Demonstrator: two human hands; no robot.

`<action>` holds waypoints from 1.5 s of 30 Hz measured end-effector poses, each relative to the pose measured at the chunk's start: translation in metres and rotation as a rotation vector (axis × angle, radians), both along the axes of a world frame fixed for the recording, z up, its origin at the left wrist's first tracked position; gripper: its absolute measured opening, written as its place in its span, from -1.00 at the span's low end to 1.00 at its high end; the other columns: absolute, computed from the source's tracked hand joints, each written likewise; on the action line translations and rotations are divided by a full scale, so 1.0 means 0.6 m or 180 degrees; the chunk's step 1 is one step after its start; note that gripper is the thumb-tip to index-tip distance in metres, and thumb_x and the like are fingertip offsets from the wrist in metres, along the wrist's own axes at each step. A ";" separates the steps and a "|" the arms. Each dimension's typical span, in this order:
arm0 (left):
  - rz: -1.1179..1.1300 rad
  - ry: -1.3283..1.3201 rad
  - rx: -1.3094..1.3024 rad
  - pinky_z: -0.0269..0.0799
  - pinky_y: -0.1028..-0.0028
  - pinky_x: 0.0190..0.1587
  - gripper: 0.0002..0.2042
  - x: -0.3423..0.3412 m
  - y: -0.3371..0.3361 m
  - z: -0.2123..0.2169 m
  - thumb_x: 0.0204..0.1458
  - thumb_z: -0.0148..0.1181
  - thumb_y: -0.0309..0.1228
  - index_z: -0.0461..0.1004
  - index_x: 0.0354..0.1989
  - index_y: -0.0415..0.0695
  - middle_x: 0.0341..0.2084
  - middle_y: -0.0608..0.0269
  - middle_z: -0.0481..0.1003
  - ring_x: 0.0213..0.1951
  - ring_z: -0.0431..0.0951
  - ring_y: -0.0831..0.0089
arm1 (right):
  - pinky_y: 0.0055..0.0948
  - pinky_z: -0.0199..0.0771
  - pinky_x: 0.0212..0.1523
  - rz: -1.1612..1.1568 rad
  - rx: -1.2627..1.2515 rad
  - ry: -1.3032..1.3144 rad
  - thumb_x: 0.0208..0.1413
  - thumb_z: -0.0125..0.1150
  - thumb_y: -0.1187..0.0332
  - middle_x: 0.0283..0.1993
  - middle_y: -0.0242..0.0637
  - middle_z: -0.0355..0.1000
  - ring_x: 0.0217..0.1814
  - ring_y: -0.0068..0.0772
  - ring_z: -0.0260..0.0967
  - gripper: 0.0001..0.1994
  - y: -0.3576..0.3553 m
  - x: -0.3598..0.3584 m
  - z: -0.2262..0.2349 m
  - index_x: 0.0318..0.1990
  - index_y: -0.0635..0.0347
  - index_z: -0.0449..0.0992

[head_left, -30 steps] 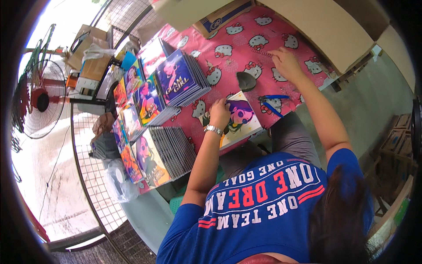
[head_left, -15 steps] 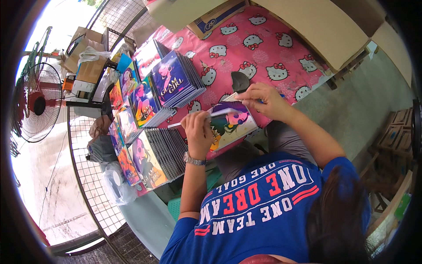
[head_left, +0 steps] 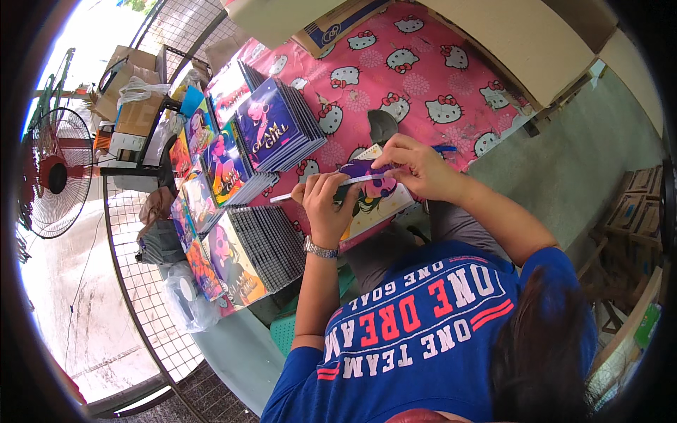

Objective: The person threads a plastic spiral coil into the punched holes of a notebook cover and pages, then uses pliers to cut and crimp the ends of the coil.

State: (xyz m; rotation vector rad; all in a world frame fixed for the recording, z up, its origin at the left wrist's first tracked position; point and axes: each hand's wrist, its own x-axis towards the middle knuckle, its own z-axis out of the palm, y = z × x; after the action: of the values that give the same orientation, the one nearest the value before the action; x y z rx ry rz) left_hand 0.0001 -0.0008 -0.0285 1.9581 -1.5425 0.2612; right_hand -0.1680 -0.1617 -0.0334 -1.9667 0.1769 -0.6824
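Both hands hold a thin white-edged strip (head_left: 282, 198), level above the near table edge; whether it is a notebook seen edge-on, I cannot tell. My left hand (head_left: 326, 206) is closed around its left part. At its right end, the thumb and fingers of my right hand (head_left: 412, 168) pinch it. Beneath lies a notebook (head_left: 377, 209) with a colourful illustrated cover, partly covered by the strip and hands. A cream edge with a row of holes (head_left: 369, 151) shows just beyond. Past my right hand are a dark grey curved piece (head_left: 383, 127) and a blue pen-like thing (head_left: 444, 149).
Stacks of spiral notebooks (head_left: 278, 127) fill the table's left side, one (head_left: 264, 247) close to my left forearm. A pink patterned cloth (head_left: 430, 77) covers the table. Cardboard boxes (head_left: 522, 49) stand at the far right. A fan (head_left: 60, 173) and wire mesh (head_left: 151, 282) are left.
My right hand has moved slightly down and left onto the strip's right end. My left hand has shifted a little right, its fingers now lying over the strip.
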 end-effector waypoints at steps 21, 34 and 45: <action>-0.0438 -0.0221 0.0500 0.15 0.22 0.06 -0.76 -0.026 -0.021 0.018 0.01 0.22 -0.39 0.44 -0.13 -0.11 -0.23 0.20 0.51 -0.11 0.44 0.22 | -0.13 0.49 -0.16 0.0388 0.0142 0.1114 0.14 0.12 0.39 0.23 0.00 0.28 -0.03 0.05 0.47 -0.79 -0.004 0.009 0.053 -0.07 0.15 0.43; 0.0760 -0.0214 0.0467 -0.16 -0.11 0.33 -0.66 -0.019 0.009 -0.025 -0.11 0.42 -0.29 0.46 -0.18 -0.05 0.08 0.24 0.35 0.36 0.01 -0.08 | -0.21 0.28 0.22 0.0991 0.0528 0.1412 -0.20 0.32 0.34 0.20 -0.16 0.30 0.24 -0.19 0.26 -0.60 -0.150 0.114 -0.071 -0.09 0.11 0.56; -0.0040 0.0183 0.0443 -0.30 -0.27 0.29 -0.66 -0.028 0.013 -0.011 -0.21 0.44 -0.25 0.51 -0.22 0.03 -0.14 0.25 0.37 0.13 0.28 0.12 | -0.37 0.32 0.09 0.2492 0.1776 0.1029 -0.27 0.39 0.13 0.00 -0.20 0.34 0.09 -0.29 0.30 -0.44 -0.088 0.047 0.019 -0.02 0.17 0.60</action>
State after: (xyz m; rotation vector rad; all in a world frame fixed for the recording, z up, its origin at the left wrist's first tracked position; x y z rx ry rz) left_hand -0.0168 0.0068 -0.0348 2.0432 -1.5723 0.0934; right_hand -0.1399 -0.2147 -0.0221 -1.4168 -0.1920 0.1900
